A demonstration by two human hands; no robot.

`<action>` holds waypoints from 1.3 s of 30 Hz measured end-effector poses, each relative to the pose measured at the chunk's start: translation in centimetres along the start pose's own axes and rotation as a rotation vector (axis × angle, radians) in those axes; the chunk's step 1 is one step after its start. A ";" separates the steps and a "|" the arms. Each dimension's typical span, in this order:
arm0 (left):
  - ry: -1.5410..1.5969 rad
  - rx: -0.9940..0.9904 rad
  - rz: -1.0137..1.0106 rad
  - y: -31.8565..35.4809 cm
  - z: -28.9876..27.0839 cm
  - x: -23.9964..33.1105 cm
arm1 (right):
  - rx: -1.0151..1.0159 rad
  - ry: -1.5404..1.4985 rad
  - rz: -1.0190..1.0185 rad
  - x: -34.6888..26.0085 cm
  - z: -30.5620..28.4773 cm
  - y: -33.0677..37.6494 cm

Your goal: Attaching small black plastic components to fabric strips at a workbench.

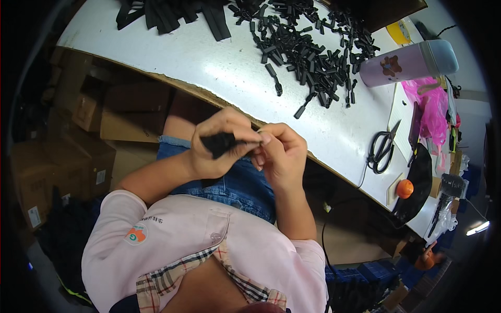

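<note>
My left hand (216, 148) is closed round a crumpled black fabric piece (219, 144), part of which shows between the fingers. Against its fingertips, my right hand (283, 155) makes a pinch with thumb and forefinger. Whatever sits in that pinch is too small and covered to make out. Both hands are held over my lap, just off the table's front edge. Beyond them on the white table (209, 62) lies a wide heap of small black zip pulls with cord loops (308, 57). Several black fabric strips (167, 14) lie at the far left.
On the right stand or lie a lilac bottle (399, 65), black-handled scissors (383, 148), an orange fruit (404, 189), a pink plastic bag (433, 115) and a black pouch-like piece (417, 188). Cardboard boxes (57, 167) are stacked at the left, below table height.
</note>
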State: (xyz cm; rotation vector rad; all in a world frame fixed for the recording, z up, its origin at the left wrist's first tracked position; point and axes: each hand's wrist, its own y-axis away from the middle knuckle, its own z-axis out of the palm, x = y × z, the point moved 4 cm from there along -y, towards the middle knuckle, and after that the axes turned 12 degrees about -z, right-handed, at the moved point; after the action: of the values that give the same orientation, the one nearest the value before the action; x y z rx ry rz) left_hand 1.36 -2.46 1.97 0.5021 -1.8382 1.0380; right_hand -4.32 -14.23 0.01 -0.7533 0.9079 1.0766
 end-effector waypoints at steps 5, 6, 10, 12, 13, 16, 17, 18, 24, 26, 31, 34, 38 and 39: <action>0.806 -0.024 -0.717 0.8 0.8 -2.6 | -0.090 0.858 -0.441 -2.1 0.8 -2.0; 0.897 0.063 -0.855 0.4 0.8 -2.3 | -0.140 1.494 -0.868 -3.1 1.8 -2.2; 0.919 0.014 -0.951 0.7 1.0 -3.1 | -0.156 1.784 -0.767 -2.0 0.8 -3.3; 0.879 -0.065 -0.934 0.8 1.1 -3.3 | -0.144 1.741 -0.791 -1.9 0.3 -3.4; 0.793 -0.083 -0.926 0.8 1.0 -3.2 | -0.124 1.664 -0.823 -2.0 -0.1 -3.4; 0.644 -0.073 -0.855 0.7 1.0 -3.4 | -0.065 1.315 -0.727 -2.7 -0.5 -3.0; 0.585 -0.045 -0.792 0.6 1.0 -3.3 | -0.029 1.046 -0.600 -2.8 -0.7 -2.8; 0.583 -0.047 -0.793 0.6 1.1 -3.3 | -0.026 1.046 -0.600 -3.0 -0.7 -2.4; 0.429 0.017 -0.646 0.3 1.5 -2.8 | -0.227 0.843 -0.593 -3.9 -0.5 -1.9; 0.454 0.002 -0.625 0.3 1.6 -2.7 | -0.252 0.889 -0.604 -4.3 -0.4 -1.9; 0.406 -0.033 -0.648 0.2 1.3 -2.6 | -0.297 0.947 -0.665 -4.0 0.0 -1.7; 0.461 0.052 -0.628 -0.2 1.2 -2.5 | -0.203 0.878 -0.649 -3.3 0.4 -1.1; 0.527 0.059 -0.625 -0.3 1.4 -2.1 | 0.083 0.580 -0.494 -1.3 -0.4 0.0; 0.526 0.060 -0.625 -0.3 1.5 -2.2 | 0.097 0.534 -0.466 -1.0 -0.4 0.0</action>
State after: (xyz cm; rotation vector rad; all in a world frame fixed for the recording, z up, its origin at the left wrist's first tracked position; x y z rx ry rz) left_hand 1.84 -4.03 -0.07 0.7026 -1.0809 0.7018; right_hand -4.62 -14.97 0.76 -1.1307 1.1471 0.4184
